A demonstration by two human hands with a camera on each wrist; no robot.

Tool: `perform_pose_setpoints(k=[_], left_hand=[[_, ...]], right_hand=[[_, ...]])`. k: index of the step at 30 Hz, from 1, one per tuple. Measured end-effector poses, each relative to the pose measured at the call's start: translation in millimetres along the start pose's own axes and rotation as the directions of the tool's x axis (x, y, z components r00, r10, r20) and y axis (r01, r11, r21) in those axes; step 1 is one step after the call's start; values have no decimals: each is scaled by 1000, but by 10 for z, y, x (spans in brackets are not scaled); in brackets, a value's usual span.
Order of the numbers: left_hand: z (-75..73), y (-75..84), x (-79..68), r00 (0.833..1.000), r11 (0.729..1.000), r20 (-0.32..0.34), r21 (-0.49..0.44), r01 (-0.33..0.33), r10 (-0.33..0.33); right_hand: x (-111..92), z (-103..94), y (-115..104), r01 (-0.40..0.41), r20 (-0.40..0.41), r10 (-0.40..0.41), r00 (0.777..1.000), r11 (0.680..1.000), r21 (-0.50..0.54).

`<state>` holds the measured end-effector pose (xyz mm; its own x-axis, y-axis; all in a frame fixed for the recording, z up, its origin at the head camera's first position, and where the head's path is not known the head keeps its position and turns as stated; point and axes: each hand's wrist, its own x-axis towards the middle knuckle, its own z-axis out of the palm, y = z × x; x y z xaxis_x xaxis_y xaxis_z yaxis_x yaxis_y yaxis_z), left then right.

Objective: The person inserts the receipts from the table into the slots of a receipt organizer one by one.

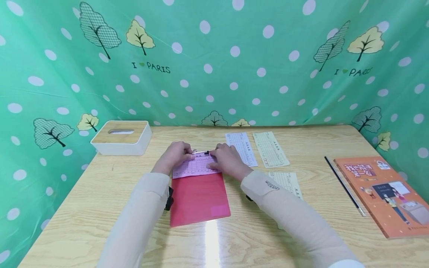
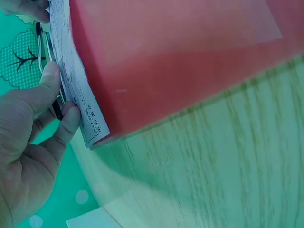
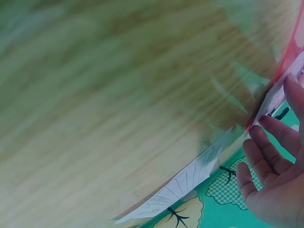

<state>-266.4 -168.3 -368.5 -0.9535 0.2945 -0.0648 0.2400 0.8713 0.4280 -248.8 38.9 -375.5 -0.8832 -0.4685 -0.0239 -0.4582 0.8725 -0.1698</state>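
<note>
A red clip folder (image 1: 201, 201) lies on the table in front of me, a metal clip with black ends (image 1: 201, 152) along its far edge. Across its upper part lies a pink printed slip (image 1: 192, 168). At the clip's left part, my left hand (image 1: 175, 156) holds the clip between thumb and fingers; the left wrist view shows the thumb (image 2: 51, 76) over the metal. My right hand (image 1: 229, 160) holds the slip near its right end, thumb on the paper and forefinger by the clip's black end. Its other fingers (image 3: 263, 147) spread loosely past the folder's edge.
Right of the folder lie a white slip (image 1: 241, 149), a pale yellow slip (image 1: 270, 149) and another slip (image 1: 288, 182) partly under the right sleeve. Farther right are a pencil (image 1: 345, 186) and an orange book (image 1: 385, 197). A tissue box (image 1: 122, 137) stands back left.
</note>
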Motion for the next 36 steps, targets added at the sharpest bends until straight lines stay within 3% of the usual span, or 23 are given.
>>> perform_pose_setpoints(k=[13,20,28,36], left_hand=[[-92,46,-16,995,997,70,-23,68,-67],[-86,29,-19,998,999,52,-25,46,-45],[-11,10,7,1000,1000,10,-21,2,-1],[13,38,10,1000,1000,26,14,0,0]], right_hand=[[41,-33,-64,-6,36,9,999,998,-64],[41,-37,-84,-22,31,25,999,996,-86],[18,-25,-52,-18,30,19,999,999,-30],[-12,-7,-29,-15,41,15,999,1000,-17]])
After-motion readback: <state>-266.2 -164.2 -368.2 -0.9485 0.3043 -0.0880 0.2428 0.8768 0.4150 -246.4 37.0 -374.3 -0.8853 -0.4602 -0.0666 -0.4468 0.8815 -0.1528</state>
